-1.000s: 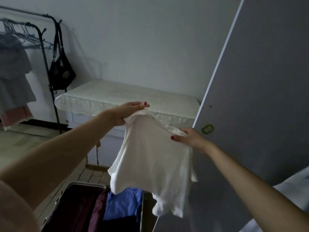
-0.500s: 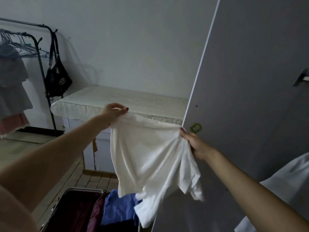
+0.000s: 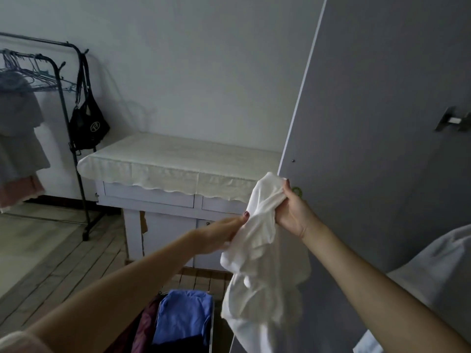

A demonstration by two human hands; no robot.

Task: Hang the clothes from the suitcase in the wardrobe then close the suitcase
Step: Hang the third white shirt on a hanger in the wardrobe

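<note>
A white T-shirt [image 3: 260,271] hangs bunched in the air in front of the grey wardrobe door [image 3: 377,123]. My right hand [image 3: 290,212] grips its top edge in a fist. My left hand [image 3: 224,231] pinches the cloth just below and to the left, close to the right hand. Under the shirt, at the bottom edge, the open suitcase [image 3: 211,324] holds a folded blue garment [image 3: 183,317] and a dark maroon one [image 3: 144,327]. Most of the suitcase is out of frame.
A white cabinet under a cream cloth [image 3: 178,161] stands against the back wall. A black clothes rack [image 3: 68,110] at the left carries hangers, grey and pink garments and a black bag [image 3: 88,126]. Wooden floor [image 3: 38,250] lies to the left. White fabric [image 3: 438,266] shows at the right.
The shirt was spread wide between my hands. My left hand has moved right and down to meet the right hand, so the shirt is now gathered into a bunch.
</note>
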